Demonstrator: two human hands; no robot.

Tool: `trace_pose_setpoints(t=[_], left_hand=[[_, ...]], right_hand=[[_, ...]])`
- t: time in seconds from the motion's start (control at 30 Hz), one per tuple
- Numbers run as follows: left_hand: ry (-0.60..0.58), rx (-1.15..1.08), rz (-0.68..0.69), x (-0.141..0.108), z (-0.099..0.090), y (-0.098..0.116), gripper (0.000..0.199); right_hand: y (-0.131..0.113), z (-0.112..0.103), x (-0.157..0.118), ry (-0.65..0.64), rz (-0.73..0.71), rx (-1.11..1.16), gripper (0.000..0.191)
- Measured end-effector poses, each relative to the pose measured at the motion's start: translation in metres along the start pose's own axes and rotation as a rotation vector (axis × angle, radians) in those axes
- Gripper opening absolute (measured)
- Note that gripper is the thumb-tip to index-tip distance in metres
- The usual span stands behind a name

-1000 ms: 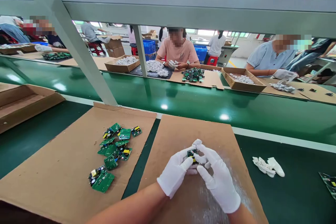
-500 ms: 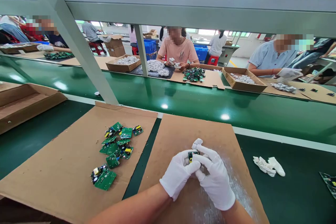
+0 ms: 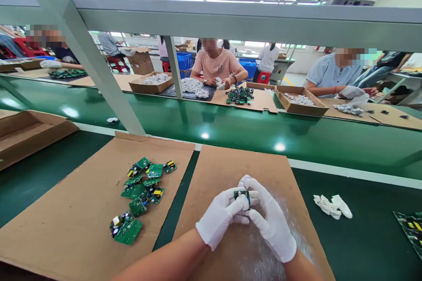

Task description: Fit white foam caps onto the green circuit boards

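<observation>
A small green circuit board (image 3: 245, 194) is held upright above the cardboard sheet in front of me. My left hand (image 3: 221, 214), in a white glove, pinches it with the thumb across its near face. My right hand (image 3: 273, 223), gloved too, curls round the board's right side, fingertips at its top and thumb by its lower edge. Fingers cover much of the board. On the left cardboard sheet (image 3: 75, 210) lies a loose pile of green circuit boards (image 3: 136, 192) with yellow and black parts.
Crumpled white cloth-like pieces (image 3: 332, 206) lie to the right, with more circuit boards (image 3: 410, 228) at the right edge. A cardboard tray (image 3: 36, 134) stands at left. A slanted metal post (image 3: 89, 52) rises before the green conveyor (image 3: 198, 123). Co-workers sit across it.
My right fingers have shifted round the circuit board, and its top edge shows more plainly. The view has shifted slightly. Across the conveyor, a co-worker's hands have moved.
</observation>
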State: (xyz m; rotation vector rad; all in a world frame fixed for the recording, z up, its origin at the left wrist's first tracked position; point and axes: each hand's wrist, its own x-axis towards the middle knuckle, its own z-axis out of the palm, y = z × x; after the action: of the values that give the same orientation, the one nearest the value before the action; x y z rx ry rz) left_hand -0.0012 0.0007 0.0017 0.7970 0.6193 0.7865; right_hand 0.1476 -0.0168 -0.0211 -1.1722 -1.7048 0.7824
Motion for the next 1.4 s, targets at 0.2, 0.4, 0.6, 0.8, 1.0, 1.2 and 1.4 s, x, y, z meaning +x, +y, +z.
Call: trace_pose_setpoints(t=[0.2, 0.4, 0.6, 0.8, 1.0, 1.2, 1.4], left_hand=[[-0.073, 0.032, 0.077, -0.003, 0.005, 0.003, 0.023], [-0.001, 0.104, 0.079, -0.003, 0.001, -0.002, 0.02], [0.027, 0.144, 0.04, -0.003, 0.002, -0.005, 0.03], [0.056, 0.216, 0.036, -0.004, 0.002, -0.005, 0.033], [-0.095, -0.053, -0.099, 0.001, -0.004, -0.005, 0.03], [-0.133, -0.226, -0.169, 0.0, -0.005, -0.008, 0.029], [-0.166, -0.298, -0.197, 0.0, -0.01, -0.019, 0.026]], right_hand=[[-0.004, 0.005, 0.001, -0.052, 0.113, -0.14, 0.048], [-0.002, 0.001, 0.0, -0.067, 0.121, -0.154, 0.051], [0.001, -0.001, 0.002, -0.069, 0.154, -0.022, 0.043], [-0.004, -0.004, 0.002, -0.11, 0.224, 0.115, 0.04], [-0.004, -0.005, 0.004, -0.047, 0.258, 0.16, 0.036], [-0.004, -0.007, 0.002, -0.001, 0.149, 0.002, 0.038], [-0.003, -0.005, -0.003, -0.004, 0.059, -0.322, 0.038]])
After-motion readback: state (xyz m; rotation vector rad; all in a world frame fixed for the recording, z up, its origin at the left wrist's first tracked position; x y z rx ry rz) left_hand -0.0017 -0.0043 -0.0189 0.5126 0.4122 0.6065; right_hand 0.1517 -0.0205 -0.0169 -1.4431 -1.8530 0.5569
